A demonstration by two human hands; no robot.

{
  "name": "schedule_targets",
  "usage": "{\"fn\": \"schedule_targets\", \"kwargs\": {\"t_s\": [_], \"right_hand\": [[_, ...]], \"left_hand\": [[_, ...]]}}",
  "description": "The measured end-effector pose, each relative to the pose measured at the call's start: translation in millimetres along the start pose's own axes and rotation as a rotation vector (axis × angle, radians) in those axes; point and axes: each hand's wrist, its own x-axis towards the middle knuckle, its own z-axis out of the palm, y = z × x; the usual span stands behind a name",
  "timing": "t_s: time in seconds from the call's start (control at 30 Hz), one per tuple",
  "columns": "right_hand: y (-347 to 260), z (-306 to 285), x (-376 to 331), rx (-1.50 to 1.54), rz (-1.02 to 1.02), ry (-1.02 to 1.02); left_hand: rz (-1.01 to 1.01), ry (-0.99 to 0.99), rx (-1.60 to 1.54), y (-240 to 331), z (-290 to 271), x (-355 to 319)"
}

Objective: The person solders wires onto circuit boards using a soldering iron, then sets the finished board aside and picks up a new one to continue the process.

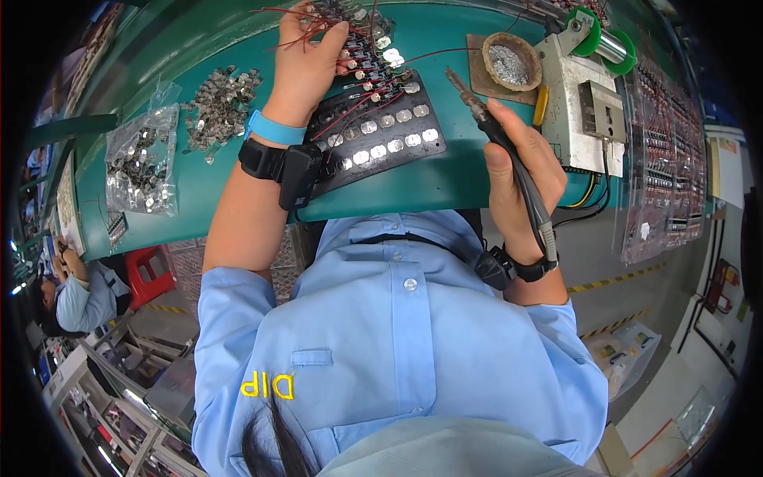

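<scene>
In my right hand is a soldering iron, its handle lying between thumb and fingers and its tip pointing up and left. My left hand is at the far end of a black plate, fingers closed around thin red wires; the fingertips are partly hidden. Several small circuit boards with red wires lie in a row beside that hand. Shiny round metal pieces sit in rows on the nearer part of the plate. The iron's tip is apart from plate and boards.
On the green bench, loose metal pieces and a plastic bag of them lie left. Right are a bowl of silvery bits, a white soldering station, a solder reel and wrapped boards. Another person sits far left.
</scene>
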Motion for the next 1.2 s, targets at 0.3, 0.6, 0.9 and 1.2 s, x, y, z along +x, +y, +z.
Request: {"fn": "schedule_targets", "kwargs": {"t_s": [0.3,0.6,0.9,1.2], "right_hand": [[-19,-4,-3,0.072,0.181,-0.094],[-16,6,2,0.033,0.071,-0.180],[-17,11,4,0.027,0.042,-0.203],[-15,16,5,0.063,0.016,-0.160]], "left_hand": [[0.100,0.007,0.080,-9,1,5],[0.101,-0.016,0.088,-11,-6,5],[0.108,-0.021,0.131,-4,-7,3],[0.097,0.008,0.117,1,-1,-1]]}}
